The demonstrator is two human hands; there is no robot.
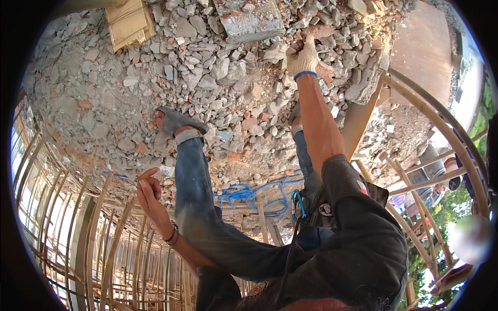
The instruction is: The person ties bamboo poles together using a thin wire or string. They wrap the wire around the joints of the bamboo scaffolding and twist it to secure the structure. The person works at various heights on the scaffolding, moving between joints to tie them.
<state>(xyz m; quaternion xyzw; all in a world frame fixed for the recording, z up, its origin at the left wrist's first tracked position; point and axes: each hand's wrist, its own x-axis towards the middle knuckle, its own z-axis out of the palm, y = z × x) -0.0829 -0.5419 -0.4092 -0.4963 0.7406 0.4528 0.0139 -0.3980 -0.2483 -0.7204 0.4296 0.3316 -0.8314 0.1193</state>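
My right hand [302, 58] wears a cream knitted glove with a blue cuff and reaches out over the rubble. Its bare fingertips are curled in, and what they may hold is hidden. A reddish brick chunk [322, 32] lies against the far side of that hand. To its left rests a thick grey concrete slab [254, 28]. My left hand [149, 193], bare with a dark bracelet at the wrist, hangs beside my left knee. Its fingers are loosely bent and apart, with nothing in them.
Broken concrete and brick rubble [207, 78] spreads under my sandalled feet. A tangled blue rope [251, 196] lies between my legs. Yellowish boards [129, 25] lie at the far left. Bamboo poles [111, 243] stand at the lower left, with more bamboo rails [433, 111] on the right.
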